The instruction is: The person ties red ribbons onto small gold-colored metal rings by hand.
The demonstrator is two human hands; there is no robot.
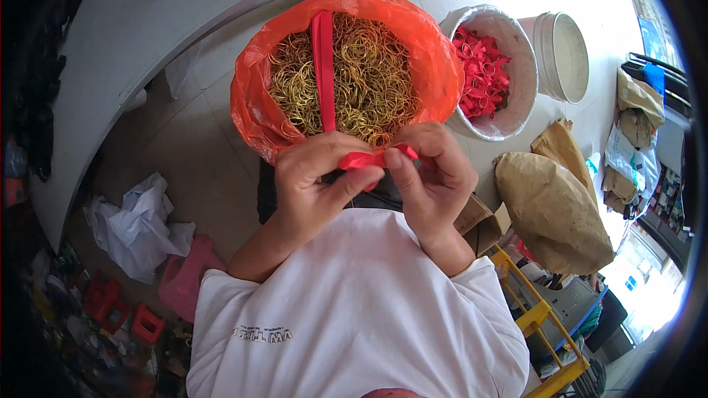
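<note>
My left hand [313, 180] and my right hand [435, 177] meet in front of my chest, both pinching a small red ribbon piece [372, 158] between thumbs and fingers. Just beyond the hands stands an orange plastic bag [254, 107] full of gold metal rings [369, 77]. A long red strap [323, 66] lies across the rings, running from the bag's far rim toward my left hand. I cannot tell whether a ring is threaded on the ribbon.
A white bucket [516, 114] of red ribbon pieces [483, 74] stands right of the bag, with an empty white bucket [564, 55] beyond. Brown paper sacks [553, 210] sit at right, a yellow frame [542, 317] lower right, crumpled white plastic [140, 225] and a pink stool [184, 276] at left.
</note>
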